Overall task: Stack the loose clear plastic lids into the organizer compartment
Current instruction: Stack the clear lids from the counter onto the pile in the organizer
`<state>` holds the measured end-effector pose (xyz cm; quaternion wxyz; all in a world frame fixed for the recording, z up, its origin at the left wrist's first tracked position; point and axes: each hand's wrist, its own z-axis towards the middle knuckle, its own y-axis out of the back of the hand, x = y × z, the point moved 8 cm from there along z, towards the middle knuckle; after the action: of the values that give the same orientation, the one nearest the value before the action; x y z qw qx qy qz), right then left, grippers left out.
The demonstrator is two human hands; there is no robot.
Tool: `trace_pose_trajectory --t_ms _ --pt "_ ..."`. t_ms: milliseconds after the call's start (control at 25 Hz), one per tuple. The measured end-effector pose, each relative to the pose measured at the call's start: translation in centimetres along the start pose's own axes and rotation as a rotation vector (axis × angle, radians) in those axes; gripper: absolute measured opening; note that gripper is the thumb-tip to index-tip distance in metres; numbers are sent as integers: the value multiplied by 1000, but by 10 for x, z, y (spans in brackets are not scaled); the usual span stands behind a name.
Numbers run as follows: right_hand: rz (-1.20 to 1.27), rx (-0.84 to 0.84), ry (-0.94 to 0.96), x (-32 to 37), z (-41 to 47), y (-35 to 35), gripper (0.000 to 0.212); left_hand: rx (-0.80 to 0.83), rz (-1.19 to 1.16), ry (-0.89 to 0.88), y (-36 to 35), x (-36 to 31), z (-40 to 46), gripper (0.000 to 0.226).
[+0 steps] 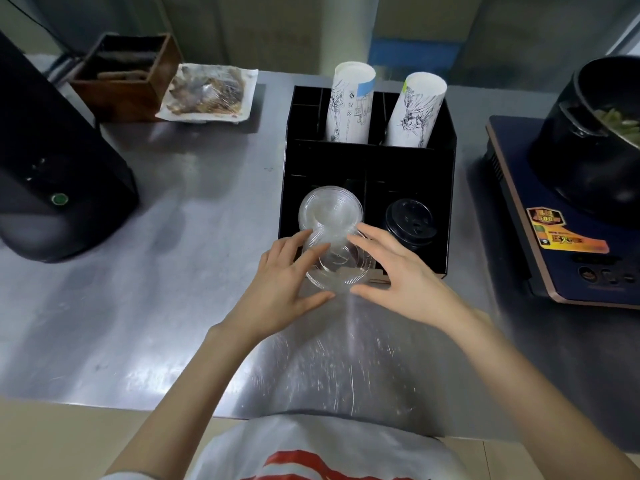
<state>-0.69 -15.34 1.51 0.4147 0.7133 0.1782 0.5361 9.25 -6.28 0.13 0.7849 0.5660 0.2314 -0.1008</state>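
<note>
A black organizer (pixel 446 188) stands at the middle back of the steel counter. A stack of clear plastic lids (pixel 329 207) leans in its front left compartment. Just in front of that stack I hold a clear lid (pixel 337 263) between both hands, at the organizer's front edge. My left hand (pixel 284 289) grips its left rim with fingers and thumb. My right hand (pixel 401 271) grips its right rim the same way. Black lids (pixel 410 220) fill the front right compartment.
Two stacks of white paper cups (pixel 351 102) stand in the organizer's rear slots. A black machine (pixel 52 174) sits at the left, a wooden box (pixel 128 74) and a food tray (pixel 207 93) behind it. An induction cooker (pixel 561 237) with a black pot (pixel 595 140) stands at the right.
</note>
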Motion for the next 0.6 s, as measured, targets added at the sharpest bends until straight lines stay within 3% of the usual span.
trace_pose_trajectory --t_ms 600 --pt "40 -14 -83 -17 61 11 62 -13 -27 93 -1 30 58 70"
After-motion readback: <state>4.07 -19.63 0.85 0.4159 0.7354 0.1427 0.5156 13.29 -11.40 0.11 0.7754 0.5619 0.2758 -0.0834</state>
